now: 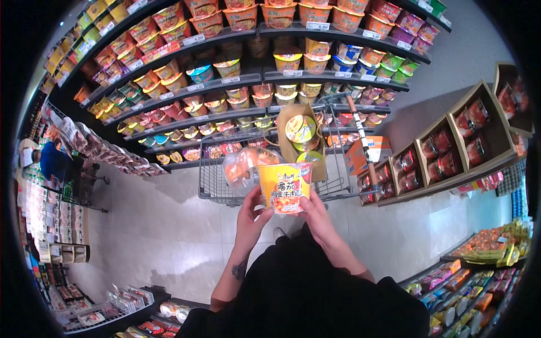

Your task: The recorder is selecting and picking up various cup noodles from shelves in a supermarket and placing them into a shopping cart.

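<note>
A yellow and white instant noodle cup (pixel 286 190) is held upright between my two hands, its printed side facing me. My left hand (pixel 252 211) grips its left side, and my right hand (pixel 313 213) holds its lower right side. Just beyond the cup stands a wire shopping cart (pixel 211 192). In it are a brown paper bag (pixel 291 113), holding several noodle cups with green and yellow lids (pixel 300 128), and a clear plastic bag of orange-coloured round items (pixel 241 169) to the left of it.
Shelves of instant noodle cups (pixel 234 78) rise behind the cart. An orange carton (pixel 359 154) and wooden display bins (pixel 463 154) stand at the right. Packaged goods fill racks at both lower corners. At the far left, a person in blue (pixel 53 160) is near another cart.
</note>
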`<state>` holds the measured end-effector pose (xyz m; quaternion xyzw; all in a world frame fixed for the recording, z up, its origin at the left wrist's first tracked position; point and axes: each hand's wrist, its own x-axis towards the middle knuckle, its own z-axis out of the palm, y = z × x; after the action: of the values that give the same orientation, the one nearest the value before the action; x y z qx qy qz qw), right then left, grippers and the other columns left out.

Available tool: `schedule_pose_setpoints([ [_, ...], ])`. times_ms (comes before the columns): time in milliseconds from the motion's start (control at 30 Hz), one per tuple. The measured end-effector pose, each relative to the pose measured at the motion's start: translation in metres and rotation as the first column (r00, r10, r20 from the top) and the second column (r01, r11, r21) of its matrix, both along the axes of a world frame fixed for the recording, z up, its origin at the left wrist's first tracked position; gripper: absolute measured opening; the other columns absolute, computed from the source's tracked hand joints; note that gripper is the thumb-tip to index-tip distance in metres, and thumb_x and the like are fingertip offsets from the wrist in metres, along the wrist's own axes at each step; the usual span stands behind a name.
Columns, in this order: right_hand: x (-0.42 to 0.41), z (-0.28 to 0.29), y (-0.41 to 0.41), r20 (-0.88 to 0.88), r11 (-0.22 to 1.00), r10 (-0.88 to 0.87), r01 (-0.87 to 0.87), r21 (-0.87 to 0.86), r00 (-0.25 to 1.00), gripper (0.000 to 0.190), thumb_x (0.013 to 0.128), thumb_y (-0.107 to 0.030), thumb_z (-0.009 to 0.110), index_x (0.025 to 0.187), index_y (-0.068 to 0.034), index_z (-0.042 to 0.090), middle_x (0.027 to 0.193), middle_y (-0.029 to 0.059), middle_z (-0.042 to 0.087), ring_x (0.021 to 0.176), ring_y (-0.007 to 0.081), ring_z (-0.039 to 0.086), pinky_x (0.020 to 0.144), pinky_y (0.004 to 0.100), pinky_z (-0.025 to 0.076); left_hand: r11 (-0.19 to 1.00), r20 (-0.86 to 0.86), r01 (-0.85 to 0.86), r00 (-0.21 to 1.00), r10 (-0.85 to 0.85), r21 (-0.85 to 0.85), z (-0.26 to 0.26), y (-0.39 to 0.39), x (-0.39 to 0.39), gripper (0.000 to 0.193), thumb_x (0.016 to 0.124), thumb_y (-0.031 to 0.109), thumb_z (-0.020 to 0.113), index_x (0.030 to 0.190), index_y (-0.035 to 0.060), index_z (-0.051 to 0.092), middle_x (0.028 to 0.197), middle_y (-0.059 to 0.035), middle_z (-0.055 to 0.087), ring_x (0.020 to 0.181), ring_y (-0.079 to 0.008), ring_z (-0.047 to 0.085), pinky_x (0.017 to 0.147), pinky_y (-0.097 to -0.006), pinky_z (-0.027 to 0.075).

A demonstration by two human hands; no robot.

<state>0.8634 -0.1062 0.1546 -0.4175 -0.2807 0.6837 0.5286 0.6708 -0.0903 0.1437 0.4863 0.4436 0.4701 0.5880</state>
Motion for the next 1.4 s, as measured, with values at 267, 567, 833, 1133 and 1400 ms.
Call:
schedule_pose_setpoints([
  [267,0.069,-0.009,0.019,-0.017,0.998,0.029,-0.028,0.058,0.999,0.053,0.1,-0.029,0.052,0.144,-0.006,0.034,0.134,0.0087,0.052,0.119,0.0171,0.056,0.094,0.0343,0.052,1.0,-0.075,0.008,0.997,-0.007,0.014,0.0,0.023,0.065,0.067,0.085,0.015,0.072,0.143,0.0056,0.041,0.141,-0.0098,0.048,0.122,-0.0216,0.049,0.095,-0.0344,0.047],
  [567,0.18,0.005,0.054,0.049,0.991,0.043,-0.049,0.128,0.998,0.058,0.099,-0.033,0.054,0.146,-0.006,0.032,0.13,0.0038,0.053,0.113,0.0081,0.051,0.088,0.025,0.043,0.999,-0.026,-0.009,1.0,0.01,0.034,0.009,0.054,0.175,0.066,0.085,0.012,0.072,0.142,0.0043,0.04,0.134,-0.0083,0.051,0.119,-0.0176,0.05,0.093,-0.0326,0.047],
  [833,0.225,0.015,0.099,0.059,0.994,0.104,-0.106,0.018,0.993,0.049,0.098,-0.021,0.053,0.141,-0.004,0.036,0.128,0.005,0.054,0.114,0.0116,0.051,0.095,0.0264,0.04,0.999,0.035,0.01,0.999,-0.012,0.038,0.03,0.087,0.218,0.066,0.087,0.003,0.065,0.145,0.0016,0.035,0.134,-0.0068,0.051,0.117,-0.0149,0.053,0.094,-0.0308,0.046],
  [1133,0.214,0.013,0.175,0.313,0.96,-0.115,0.025,0.279,0.943,0.074,0.079,0.0,0.074,0.144,-0.002,0.039,0.129,0.0068,0.046,0.124,0.0198,0.05,0.104,0.0345,0.043,0.977,-0.128,0.208,0.971,-0.202,0.035,0.038,0.189,0.191,0.075,0.082,0.007,0.076,0.144,0.0012,0.033,0.134,-0.0122,0.051,0.118,-0.0203,0.054,0.095,-0.0329,0.048],
  [1400,0.161,-0.007,0.333,0.553,0.899,-0.204,-0.069,0.433,0.808,0.084,0.08,-0.023,0.08,0.145,-0.004,0.031,0.14,0.0173,0.049,0.129,0.0233,0.05,0.102,0.038,0.044,0.953,-0.398,0.196,0.913,-0.092,0.23,0.026,0.355,0.132,0.083,0.078,0.014,0.081,0.143,-0.0017,0.033,0.131,-0.0161,0.055,0.121,-0.0247,0.056,0.103,-0.0379,0.045],
])
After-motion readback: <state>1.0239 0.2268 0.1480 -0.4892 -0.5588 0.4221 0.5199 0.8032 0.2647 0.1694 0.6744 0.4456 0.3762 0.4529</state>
